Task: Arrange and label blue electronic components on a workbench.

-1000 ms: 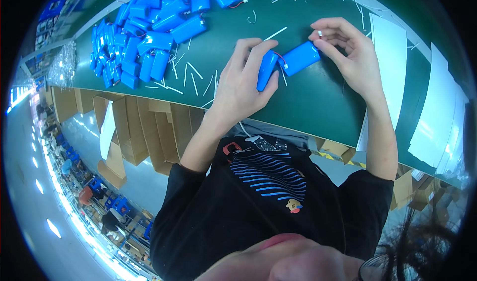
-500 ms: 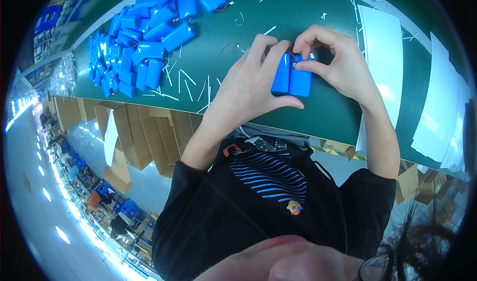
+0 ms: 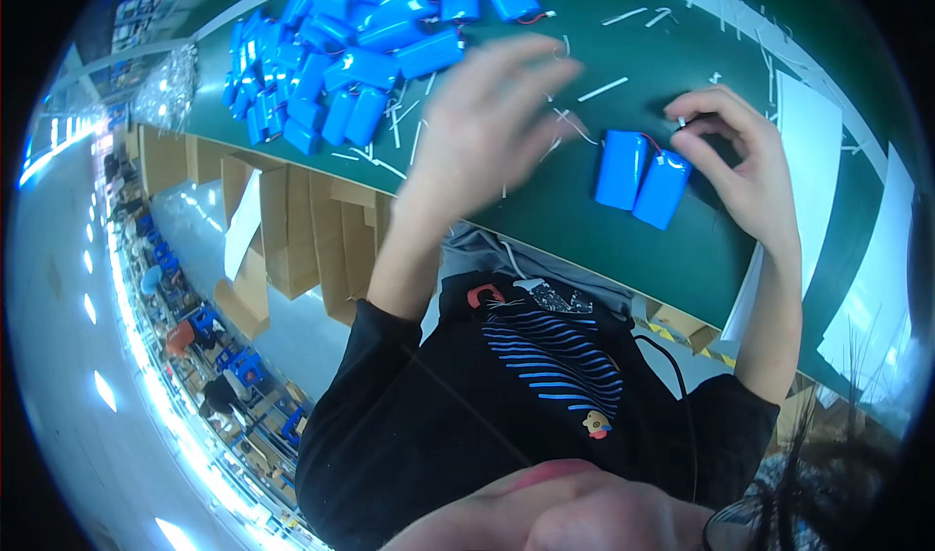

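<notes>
Pinches a white connector [image 3: 682, 121] in the right hand [image 3: 742, 164], beside two blue packs [image 3: 621, 171] near the tabletop's [image 3: 575, 220] front edge — spreads the blurred left hand [image 3: 475, 130] loosely, apparently empty.

Both bare forearms [image 3: 401, 264] cross the near edge of the surface [image 3: 565, 222]: left hand [image 3: 482, 127] blurred, fingers loosely extended; right hand [image 3: 745, 156] curled, thumb and forefinger in a pinch.

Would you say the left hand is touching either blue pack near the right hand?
No, green tabletop shows between the left hand and both packs.
</notes>
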Action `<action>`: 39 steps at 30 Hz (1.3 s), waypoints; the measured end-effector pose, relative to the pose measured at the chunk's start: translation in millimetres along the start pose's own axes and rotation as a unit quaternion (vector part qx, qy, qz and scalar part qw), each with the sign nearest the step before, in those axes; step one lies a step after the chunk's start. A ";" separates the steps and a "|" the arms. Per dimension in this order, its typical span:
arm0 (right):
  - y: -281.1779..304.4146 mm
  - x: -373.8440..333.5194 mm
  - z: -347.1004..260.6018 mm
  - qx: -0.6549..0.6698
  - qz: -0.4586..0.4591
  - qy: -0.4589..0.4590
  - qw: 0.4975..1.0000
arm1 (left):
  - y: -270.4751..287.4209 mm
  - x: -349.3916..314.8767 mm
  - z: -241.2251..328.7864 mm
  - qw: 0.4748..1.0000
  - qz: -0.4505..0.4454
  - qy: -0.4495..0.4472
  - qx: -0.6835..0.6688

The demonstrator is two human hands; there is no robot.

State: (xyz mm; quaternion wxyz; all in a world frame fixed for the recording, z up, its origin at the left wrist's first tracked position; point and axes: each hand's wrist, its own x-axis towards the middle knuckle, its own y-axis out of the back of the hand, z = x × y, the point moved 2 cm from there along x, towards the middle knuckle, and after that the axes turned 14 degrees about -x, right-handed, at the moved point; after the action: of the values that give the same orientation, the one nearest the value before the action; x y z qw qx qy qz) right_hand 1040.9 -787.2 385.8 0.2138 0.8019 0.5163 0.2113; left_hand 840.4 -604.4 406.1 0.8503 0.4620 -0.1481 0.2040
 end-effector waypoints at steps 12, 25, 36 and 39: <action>-0.7 1.7 3.0 -0.029 0.024 0.023 0.999 | 36.8 -18.9 -40.1 0.980 0.010 0.073 0.187; -9.1 -10.4 -32.6 0.139 -0.009 -0.024 0.990 | -44.2 -4.1 56.8 0.898 0.150 0.221 -0.349; 57.3 -12.4 12.9 0.073 -0.084 -0.123 0.986 | -41.4 -0.9 51.2 0.993 -0.002 -0.018 -0.114; 50.0 -10.8 16.7 -0.008 -0.144 -0.147 0.979 | -44.7 -9.3 38.6 0.991 -0.086 0.019 -0.101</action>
State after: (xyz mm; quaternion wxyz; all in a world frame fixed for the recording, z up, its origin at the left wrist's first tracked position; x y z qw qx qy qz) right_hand 1083.1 -818.0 398.9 0.3221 0.7401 0.5871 0.0620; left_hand 851.5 -660.9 390.1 0.9097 0.3807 -0.1111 0.1232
